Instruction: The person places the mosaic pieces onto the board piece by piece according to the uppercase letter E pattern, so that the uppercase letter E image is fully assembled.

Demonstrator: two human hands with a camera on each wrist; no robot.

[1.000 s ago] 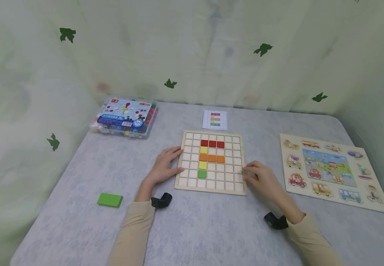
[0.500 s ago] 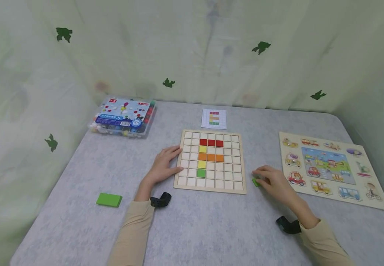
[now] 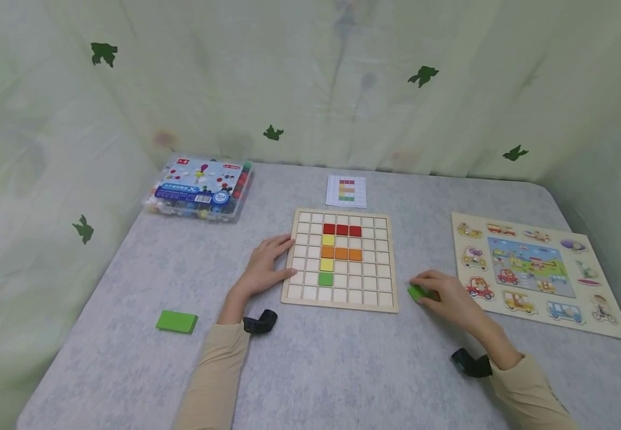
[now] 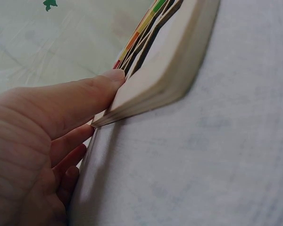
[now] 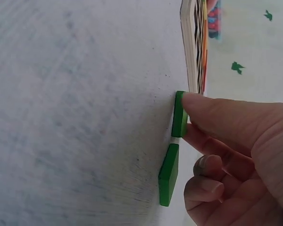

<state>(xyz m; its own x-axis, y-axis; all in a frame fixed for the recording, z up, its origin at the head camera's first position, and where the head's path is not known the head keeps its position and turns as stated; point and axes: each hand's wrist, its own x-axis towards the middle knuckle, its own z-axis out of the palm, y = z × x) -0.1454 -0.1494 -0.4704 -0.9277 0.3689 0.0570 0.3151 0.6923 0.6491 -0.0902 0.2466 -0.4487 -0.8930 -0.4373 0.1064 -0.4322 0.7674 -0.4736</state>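
A wooden grid board (image 3: 337, 307) lies mid-table, with three red tiles (image 3: 342, 230), two yellow tiles (image 3: 327, 264), three orange tiles (image 3: 340, 253) and one green tile (image 3: 325, 279) in its squares. At its left edge my left hand (image 3: 260, 267) rests, thumb on the frame and fingers spread along the side. Right of the board, my right hand (image 3: 444, 297) pinches a loose green tile (image 5: 179, 115) between thumb and index finger, low at the table. The right wrist view shows a second green tile (image 5: 168, 175) just beside it, under the curled fingers.
Behind the board lies a pattern card (image 3: 346, 192). A thicker green block (image 3: 177, 322) is at left front. A clear box of coloured pieces (image 3: 199, 189) stands at the back left. On the right lies a wooden vehicle puzzle (image 3: 536, 275).
My right hand has moved right, from the board's right edge to the loose green tile, and now pinches it. My left hand stays on the board.
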